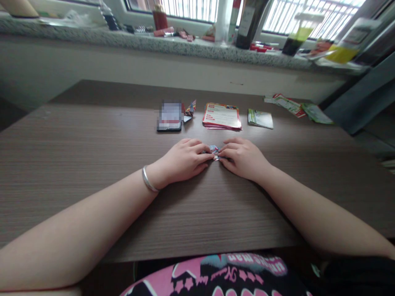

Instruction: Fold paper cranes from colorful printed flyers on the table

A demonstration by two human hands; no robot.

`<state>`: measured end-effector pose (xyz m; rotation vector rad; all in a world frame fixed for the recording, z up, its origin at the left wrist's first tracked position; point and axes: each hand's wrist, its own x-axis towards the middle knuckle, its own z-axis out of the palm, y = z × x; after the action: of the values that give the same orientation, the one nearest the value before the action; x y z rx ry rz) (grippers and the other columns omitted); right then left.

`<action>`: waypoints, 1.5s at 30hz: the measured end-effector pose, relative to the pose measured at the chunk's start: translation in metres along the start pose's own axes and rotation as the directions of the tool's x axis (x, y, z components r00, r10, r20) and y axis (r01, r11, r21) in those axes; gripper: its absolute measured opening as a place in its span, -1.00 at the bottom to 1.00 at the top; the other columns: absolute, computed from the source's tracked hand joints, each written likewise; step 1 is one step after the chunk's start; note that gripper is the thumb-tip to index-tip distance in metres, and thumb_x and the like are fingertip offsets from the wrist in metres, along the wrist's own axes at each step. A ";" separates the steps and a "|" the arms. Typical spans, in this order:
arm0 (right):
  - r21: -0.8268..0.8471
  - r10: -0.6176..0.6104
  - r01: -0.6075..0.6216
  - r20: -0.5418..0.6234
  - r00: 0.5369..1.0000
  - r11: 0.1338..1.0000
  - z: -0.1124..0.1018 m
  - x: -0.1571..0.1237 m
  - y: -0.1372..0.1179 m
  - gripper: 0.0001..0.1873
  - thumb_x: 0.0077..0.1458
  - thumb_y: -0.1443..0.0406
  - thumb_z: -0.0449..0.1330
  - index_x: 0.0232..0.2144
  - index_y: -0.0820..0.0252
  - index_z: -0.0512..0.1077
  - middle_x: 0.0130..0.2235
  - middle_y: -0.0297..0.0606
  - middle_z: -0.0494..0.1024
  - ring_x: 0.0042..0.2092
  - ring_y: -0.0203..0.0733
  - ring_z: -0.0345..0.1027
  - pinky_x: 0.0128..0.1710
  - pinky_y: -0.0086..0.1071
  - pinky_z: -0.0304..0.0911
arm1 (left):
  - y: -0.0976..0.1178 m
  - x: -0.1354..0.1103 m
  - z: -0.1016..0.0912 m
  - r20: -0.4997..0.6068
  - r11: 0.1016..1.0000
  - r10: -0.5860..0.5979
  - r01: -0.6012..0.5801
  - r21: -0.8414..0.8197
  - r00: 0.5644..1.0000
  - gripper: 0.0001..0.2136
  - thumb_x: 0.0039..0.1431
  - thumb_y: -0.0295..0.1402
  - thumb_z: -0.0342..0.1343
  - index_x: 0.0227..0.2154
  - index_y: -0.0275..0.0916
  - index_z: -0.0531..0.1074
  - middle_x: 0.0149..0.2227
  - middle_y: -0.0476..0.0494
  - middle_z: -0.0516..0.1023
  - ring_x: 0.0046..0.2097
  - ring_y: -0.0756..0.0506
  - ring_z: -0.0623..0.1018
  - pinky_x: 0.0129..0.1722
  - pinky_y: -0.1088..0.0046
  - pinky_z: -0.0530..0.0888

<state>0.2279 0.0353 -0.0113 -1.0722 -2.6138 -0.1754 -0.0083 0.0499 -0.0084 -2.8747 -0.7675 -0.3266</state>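
A small folded piece of printed paper point(214, 151) lies on the brown wooden table point(77, 164) between my two hands. My left hand point(182, 161), with a silver bangle on its wrist, pinches the paper's left side with curled fingers. My right hand point(243, 158) pinches its right side the same way. Most of the paper is hidden under my fingertips.
Further back on the table lie a phone point(169, 116), a finished folded paper figure point(189, 110), a stack of red-and-white leaflets point(222, 117), a green leaflet point(260, 119) and more papers point(290, 105) at the right. Bottles and clutter line the stone windowsill point(185, 45).
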 end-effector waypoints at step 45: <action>0.235 0.346 -0.332 -0.019 0.938 0.913 0.022 0.009 -0.001 -0.79 0.03 0.13 0.32 -0.34 0.12 0.47 -0.25 -0.22 0.54 -0.12 -0.02 0.34 -0.09 -0.16 0.24 | -0.003 0.005 0.010 -0.033 0.918 -0.333 0.316 -0.242 0.942 -0.77 0.24 -0.21 0.09 -0.20 -0.25 0.51 -0.17 -0.18 0.59 -0.08 -0.16 0.54 -0.02 0.26 0.46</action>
<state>0.2160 0.0461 -0.0290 -1.3863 -2.2788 0.1664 -0.0035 0.0568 -0.0163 -2.9165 -1.2760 -0.5958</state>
